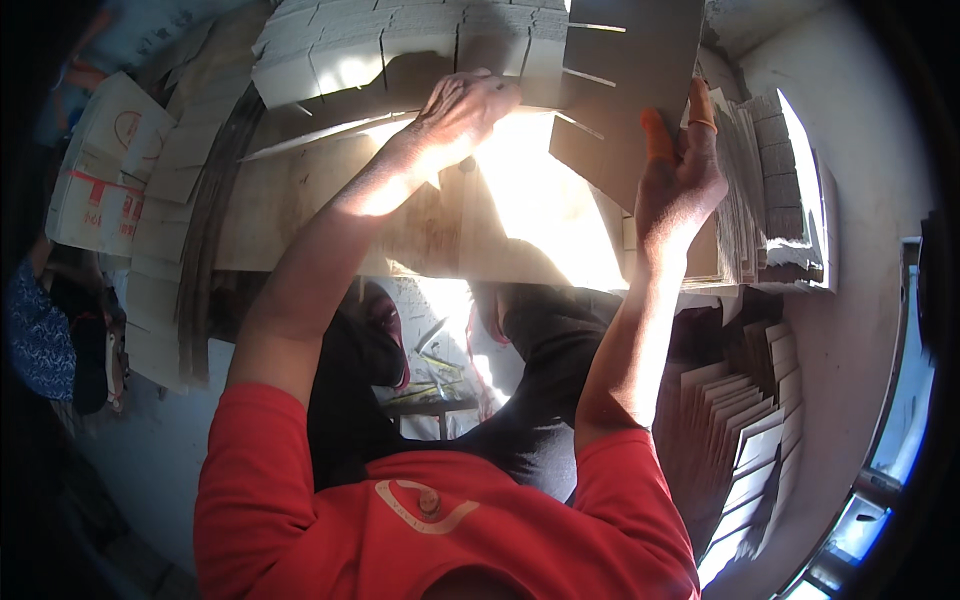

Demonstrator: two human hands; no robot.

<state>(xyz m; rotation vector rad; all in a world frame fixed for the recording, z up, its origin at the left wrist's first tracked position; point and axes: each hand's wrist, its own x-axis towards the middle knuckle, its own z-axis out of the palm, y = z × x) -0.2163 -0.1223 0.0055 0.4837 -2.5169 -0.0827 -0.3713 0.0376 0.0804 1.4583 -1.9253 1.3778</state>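
Note:
My right hand (683,185), with orange finger covers on two digits, grips the right edge of a brown slotted cardboard sheet (618,75). Light shows through the slots along the sheet's left side. My left hand (465,115) is closed at the near edge of a cardboard strip (335,133), its fingertips partly hidden. Just beyond it lies a thick stack of grey slotted cardboard pieces (420,40). Both hands are above a wooden board (330,220), which sunlight strikes brightly in the middle.
Cardboard stacks stand right of the board (735,190) and on its left (165,210). A white printed carton (100,190) sits at far left, near a person in patterned blue clothing (40,330). More cardboard pieces (740,430) fan out lower right, by the wall (850,130).

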